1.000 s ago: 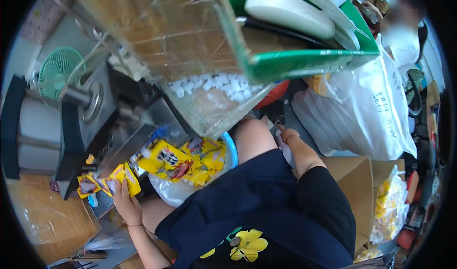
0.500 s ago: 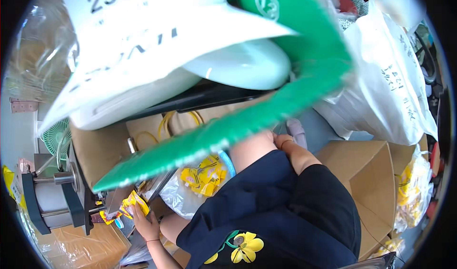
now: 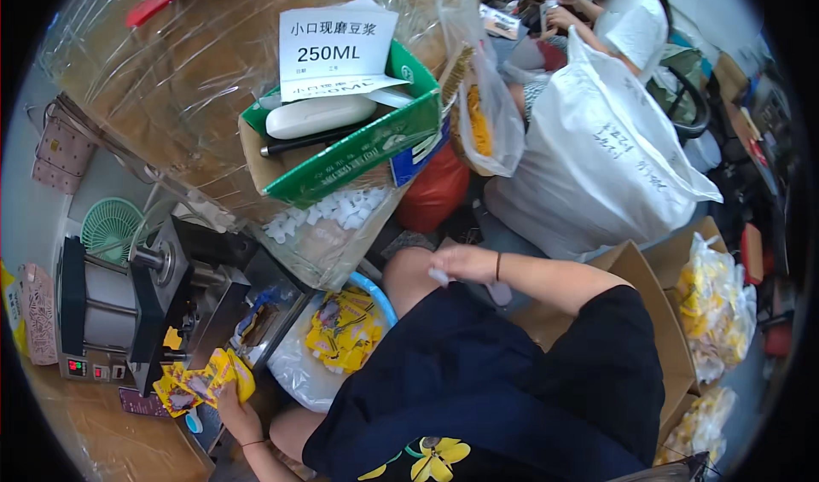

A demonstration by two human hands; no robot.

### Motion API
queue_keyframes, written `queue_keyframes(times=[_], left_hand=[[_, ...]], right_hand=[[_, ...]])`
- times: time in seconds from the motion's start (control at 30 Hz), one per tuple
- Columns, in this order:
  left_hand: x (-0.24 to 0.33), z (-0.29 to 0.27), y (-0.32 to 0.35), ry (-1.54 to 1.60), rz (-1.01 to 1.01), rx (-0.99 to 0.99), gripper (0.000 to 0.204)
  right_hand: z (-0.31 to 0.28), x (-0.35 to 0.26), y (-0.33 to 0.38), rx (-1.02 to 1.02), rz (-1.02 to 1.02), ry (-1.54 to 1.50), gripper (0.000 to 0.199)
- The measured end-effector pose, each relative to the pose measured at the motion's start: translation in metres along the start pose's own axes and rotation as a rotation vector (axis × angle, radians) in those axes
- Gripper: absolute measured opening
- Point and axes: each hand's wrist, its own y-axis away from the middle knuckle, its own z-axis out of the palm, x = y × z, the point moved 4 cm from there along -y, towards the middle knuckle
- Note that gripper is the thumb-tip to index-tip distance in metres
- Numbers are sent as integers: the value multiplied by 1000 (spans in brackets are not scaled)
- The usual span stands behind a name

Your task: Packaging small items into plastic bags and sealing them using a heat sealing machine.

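My left hand, at lower left, has its fingers closed on yellow printed packets fanned out beside the machine. My right hand is above my knee, fingers pinched on a small white plastic piece. Similar-looking white plastic pieces lie in a heap on the plastic-covered surface ahead. Between the hands, a blue-rimmed basin lined with clear plastic holds more yellow packets.
A machine with a white roll stands at left, with a green fan behind it. A green box sits ahead. At right are a large white sack, a cardboard box and a bag of yellow packets. Another person sits far right.
The green box, earlier large and close across the view, now appears smaller and farther up. The heap of white pieces has come into sight. A white piece now shows in my right hand.
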Motion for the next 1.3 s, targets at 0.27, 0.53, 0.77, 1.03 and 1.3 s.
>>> queue_keyframes(times=[0.27,0.53,0.77,1.03,1.3], left_hand=[[22,18,106,1858,-587,153,47],[38,97,244,2544,-744,-642,51],[47,87,237,2442,-614,-560,40],[115,3,158,1899,-576,57,47],[144,30,56,1202,-162,-404,24]], right_hand=[[88,40,102,-196,91,-428,48],[134,57,93,-199,64,-385,40],[128,58,94,-179,84,-412,38],[141,15,46,-89,7,303,28],[263,-188,3,58,-1075,787,18]])
